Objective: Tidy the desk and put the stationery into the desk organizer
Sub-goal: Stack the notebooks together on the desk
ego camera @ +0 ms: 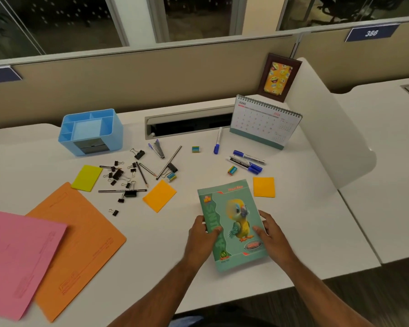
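Observation:
A green notebook (232, 220) with a parrot on its cover is held over the desk's front middle. My left hand (202, 234) grips its left edge, thumb on the cover. My right hand (270, 232) grips its right edge the same way. The blue desk organizer (69, 135) stands empty at the back left. Between them lie several black binder clips (118, 174), pencils (142, 173), a stapler (158, 149), small erasers (196, 149), blue markers (248, 159) and a blue pen (217, 140).
An orange folder (80, 237) and a pink folder (17, 260) lie at the front left. Yellow (87, 177) and orange sticky pads (159, 195) (264, 187) dot the desk. A desk calendar (265, 121) and photo frame (279, 77) stand at the back right, beside a cable slot (189, 125).

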A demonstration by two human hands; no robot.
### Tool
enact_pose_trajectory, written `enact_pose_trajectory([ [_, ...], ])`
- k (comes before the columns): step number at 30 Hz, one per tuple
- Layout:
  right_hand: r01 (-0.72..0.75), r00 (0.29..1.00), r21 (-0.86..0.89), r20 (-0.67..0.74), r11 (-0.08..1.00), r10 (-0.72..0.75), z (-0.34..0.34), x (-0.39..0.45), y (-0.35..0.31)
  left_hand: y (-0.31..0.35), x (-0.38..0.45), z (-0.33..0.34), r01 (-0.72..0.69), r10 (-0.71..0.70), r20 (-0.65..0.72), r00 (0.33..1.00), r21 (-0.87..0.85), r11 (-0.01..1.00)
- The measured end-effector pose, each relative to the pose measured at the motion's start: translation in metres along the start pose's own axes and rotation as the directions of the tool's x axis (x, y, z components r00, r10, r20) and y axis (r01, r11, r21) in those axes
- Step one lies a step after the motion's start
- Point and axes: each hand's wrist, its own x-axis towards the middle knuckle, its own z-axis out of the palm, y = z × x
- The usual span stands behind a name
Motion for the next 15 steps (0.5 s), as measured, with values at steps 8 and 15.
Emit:
enact_pose_trajectory([
  [8, 0.014, 0.989, 0.017, -0.15, 1.0, -0.011, -0.052, -0.003, 0.0, 0.021, 0.005, 0.053, -0.02, 0.021, 0.142, 0.99, -0.007, 1.0],
  [15, 0.039, 0.965, -0.057, -0.256, 0.998, -0.052, -0.115, 0.02, -0.001, 0.055, 0.021, 0.103, -0.037, 0.044, 0.209, 0.977, -0.036, 0.999],
])
